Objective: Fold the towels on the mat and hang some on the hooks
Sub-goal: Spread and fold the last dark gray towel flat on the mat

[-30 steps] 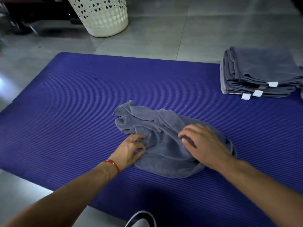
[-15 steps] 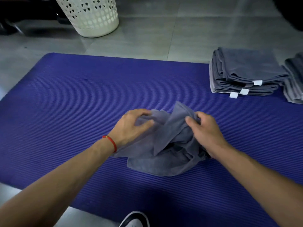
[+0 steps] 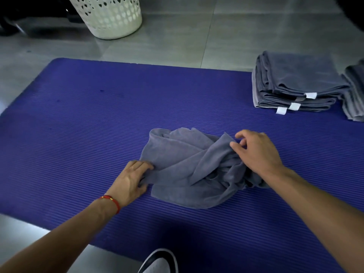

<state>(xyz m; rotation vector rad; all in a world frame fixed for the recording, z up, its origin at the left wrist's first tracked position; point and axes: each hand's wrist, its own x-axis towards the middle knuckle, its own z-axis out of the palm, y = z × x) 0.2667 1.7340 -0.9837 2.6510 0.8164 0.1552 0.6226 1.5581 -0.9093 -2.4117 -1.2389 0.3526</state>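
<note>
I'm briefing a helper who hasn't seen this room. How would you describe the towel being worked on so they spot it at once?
Find the purple ribbed mat on the grey floor. Near its middle lies a crumpled grey towel, with the left hand gripping its left edge and the right hand pinching a raised corner. Unlike the folded towel stack at the mat's far right, it is loose and rumpled.

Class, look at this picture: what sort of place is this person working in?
Probably a home laundry spot: a tiled floor, a white perforated laundry basket, and a purple mat carrying stacked folded towels.
</note>
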